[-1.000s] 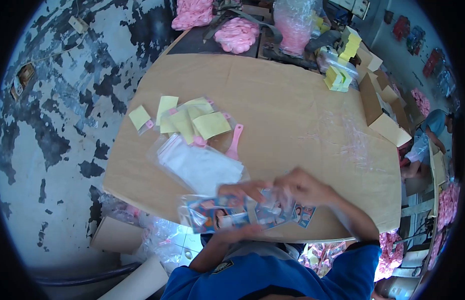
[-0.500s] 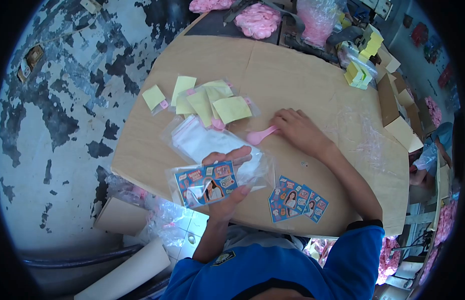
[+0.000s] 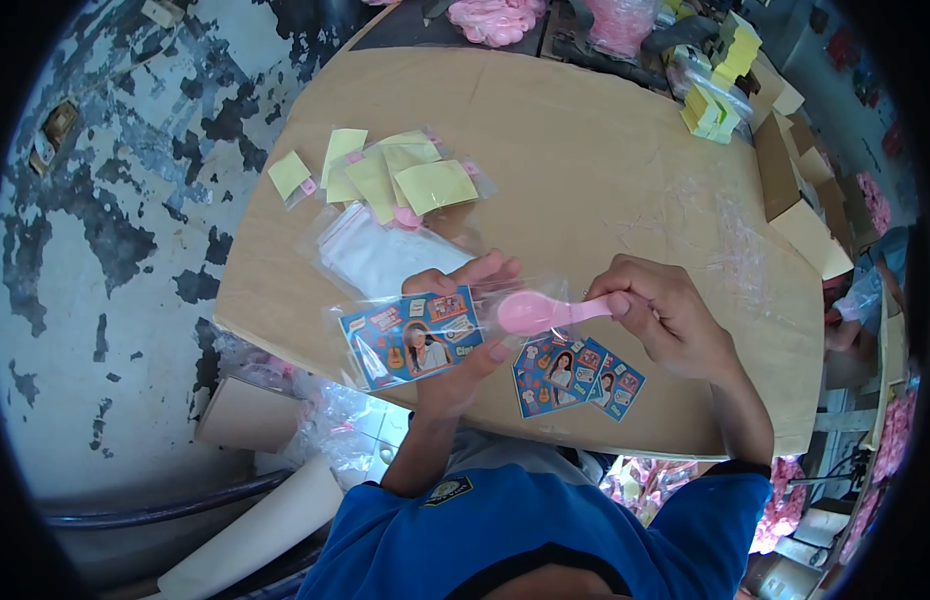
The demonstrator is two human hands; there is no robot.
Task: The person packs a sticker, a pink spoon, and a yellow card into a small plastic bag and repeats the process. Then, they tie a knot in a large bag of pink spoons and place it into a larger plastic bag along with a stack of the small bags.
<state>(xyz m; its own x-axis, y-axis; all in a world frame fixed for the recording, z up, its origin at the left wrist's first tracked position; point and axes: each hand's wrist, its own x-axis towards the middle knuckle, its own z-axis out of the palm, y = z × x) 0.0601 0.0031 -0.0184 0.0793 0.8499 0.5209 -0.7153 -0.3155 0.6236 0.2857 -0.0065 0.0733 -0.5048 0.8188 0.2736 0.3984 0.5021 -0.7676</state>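
Note:
My left hand (image 3: 453, 385) is closed on a clear plastic bag (image 3: 350, 372) that holds a blue printed card (image 3: 393, 345). The bag's mouth points right. Between the thumb and fingers of my right hand (image 3: 670, 318) is the handle end of a pink spoon (image 3: 530, 312), its bowl overlapping the bag's mouth. Below the spoon, two more blue printed cards (image 3: 555, 378) lie partly stacked on the brown-covered table (image 3: 575, 150). A pile of flat clear bags (image 3: 385, 250) rests just beyond my left fingers.
Several bagged yellow cards (image 3: 437, 187) with pink pieces are spread at the table's left. An open cardboard box (image 3: 810, 235) stands at the right edge, near stacks of yellow cards (image 3: 710, 112). Pink bundles (image 3: 497, 20) sit at the back. Another person (image 3: 860, 300) is at far right.
My right hand has lifted the pink spoon off the table and brought it toward me, its bowl now at the bag's mouth. The left hand still holds the bag.

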